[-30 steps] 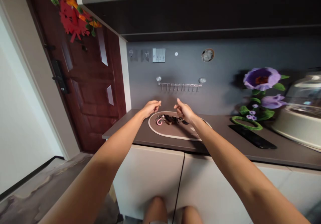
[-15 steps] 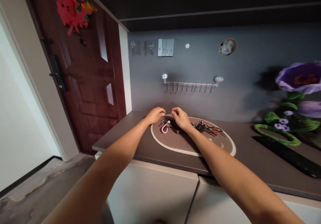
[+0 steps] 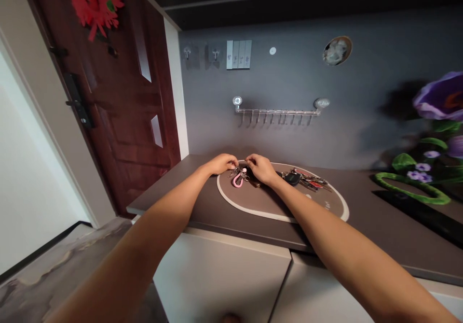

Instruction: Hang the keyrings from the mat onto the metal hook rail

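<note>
On an oval brown mat with a pale border lies a bunch of keys with a pink strap loop. My left hand is at the mat's back left edge, its curled fingertips right at these keys. Beside it, my right hand is bent over the mat with thumb and fingers drawn together. Whatever either hand may grip is too small to make out. Under and beside my right hand lies a dark brown item, partly covered. To its right sit a black key fob and more keys.
A clear hook rail is fixed to the grey wall behind the mat. Purple fabric flowers and a long black object occupy the counter's right. A dark red door stands left. The dark cabinet underside overhangs the counter.
Both hands have lowered slightly toward the mat, the left fingertips now closer to the keys. The camera view has shifted a little; the keys and strap stay on the mat.
</note>
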### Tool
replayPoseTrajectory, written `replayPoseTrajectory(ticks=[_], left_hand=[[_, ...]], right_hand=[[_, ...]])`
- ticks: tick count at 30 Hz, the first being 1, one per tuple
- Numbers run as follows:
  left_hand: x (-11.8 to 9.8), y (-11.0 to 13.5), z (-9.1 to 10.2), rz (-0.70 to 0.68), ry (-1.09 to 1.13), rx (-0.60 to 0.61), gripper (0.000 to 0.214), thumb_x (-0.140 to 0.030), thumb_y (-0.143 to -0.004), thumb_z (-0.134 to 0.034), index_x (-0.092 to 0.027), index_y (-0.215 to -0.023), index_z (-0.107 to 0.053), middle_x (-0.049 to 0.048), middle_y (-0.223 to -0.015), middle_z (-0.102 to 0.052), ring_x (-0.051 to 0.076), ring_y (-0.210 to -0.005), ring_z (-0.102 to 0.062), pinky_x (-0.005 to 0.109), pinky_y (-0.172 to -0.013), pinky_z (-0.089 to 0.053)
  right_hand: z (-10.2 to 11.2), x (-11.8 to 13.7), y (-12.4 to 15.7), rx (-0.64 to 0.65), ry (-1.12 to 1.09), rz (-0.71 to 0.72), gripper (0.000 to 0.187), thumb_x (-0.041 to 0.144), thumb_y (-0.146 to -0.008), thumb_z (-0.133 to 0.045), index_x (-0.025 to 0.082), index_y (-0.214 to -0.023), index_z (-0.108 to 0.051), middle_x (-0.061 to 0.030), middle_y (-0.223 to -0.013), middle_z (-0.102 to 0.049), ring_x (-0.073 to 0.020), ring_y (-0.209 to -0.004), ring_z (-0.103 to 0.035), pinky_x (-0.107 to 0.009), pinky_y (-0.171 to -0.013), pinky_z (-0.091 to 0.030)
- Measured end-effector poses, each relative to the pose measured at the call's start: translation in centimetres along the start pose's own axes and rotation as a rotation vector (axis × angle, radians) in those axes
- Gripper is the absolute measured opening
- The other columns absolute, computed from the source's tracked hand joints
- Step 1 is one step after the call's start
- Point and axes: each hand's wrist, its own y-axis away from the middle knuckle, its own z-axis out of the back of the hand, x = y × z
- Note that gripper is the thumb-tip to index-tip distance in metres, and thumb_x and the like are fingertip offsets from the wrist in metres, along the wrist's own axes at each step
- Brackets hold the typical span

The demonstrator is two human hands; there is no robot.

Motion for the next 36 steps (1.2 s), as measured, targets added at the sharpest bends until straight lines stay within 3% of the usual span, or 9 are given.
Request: replayPoseTrajectory(ticks=[12, 17, 24, 36], left_hand=[[-0.5, 0.1, 0.1, 0.039, -0.038, -0.123, 0.012, -0.021, -0.072, -0.050, -0.015, -0.070, -0.060, -0.0004, -0.065, -0.058, 0.011, -0.062, -0.050, 0.022, -0.059, -0.036], [-0.5, -0.2, 0.0, 0.111, 0.255, -0.212, 0.007, -0.017, -0.073, -0.049, -0.013, -0.071, -0.055, -0.0020, -0.060, -0.054, 0.008, -0.054, -0.049, 0.020, -0.054, -0.038], [-0.7, -0.5, -0.4, 0.191, 0.730, -0.275, 0.012, -0.022, -0.075, -0.057, -0.012, -0.077, -0.050, 0.0019, -0.071, -0.059, 0.008, -0.064, -0.057, 0.025, -0.066, -0.047], [-1.4, -0.6, -0.1, 0.195, 0.975, -0.285, 0.023, -0.028, -0.070, -0.065, -0.011, -0.078, -0.051, 0.0017, -0.072, -0.058, 0.006, -0.063, -0.055, 0.019, -0.059, -0.044]], right_hand=[[-0.1, 0.2, 0.0, 0.038, 0.033, 0.018, 0.019, 0.019, -0.079, -0.046, 0.018, -0.087, -0.063, -0.0067, -0.089, -0.066, -0.0165, -0.082, -0.058, -0.025, -0.073, -0.039], [-0.1, 0.3, 0.0, 0.037, 0.041, 0.039, 0.019, 0.017, -0.078, -0.045, 0.018, -0.086, -0.063, -0.0066, -0.088, -0.066, -0.0160, -0.079, -0.058, -0.025, -0.072, -0.039], [-0.2, 0.2, 0.1, 0.014, 0.005, 0.057, 0.018, 0.018, -0.078, -0.047, 0.018, -0.089, -0.061, -0.0063, -0.088, -0.065, -0.0159, -0.079, -0.057, -0.025, -0.072, -0.039], [0.0, 1.0, 0.1, -0.145, -0.151, 0.152, 0.023, 0.026, -0.079, -0.046, 0.017, -0.097, -0.057, -0.0064, -0.093, -0.060, -0.0139, -0.083, -0.054, -0.027, -0.077, -0.040]])
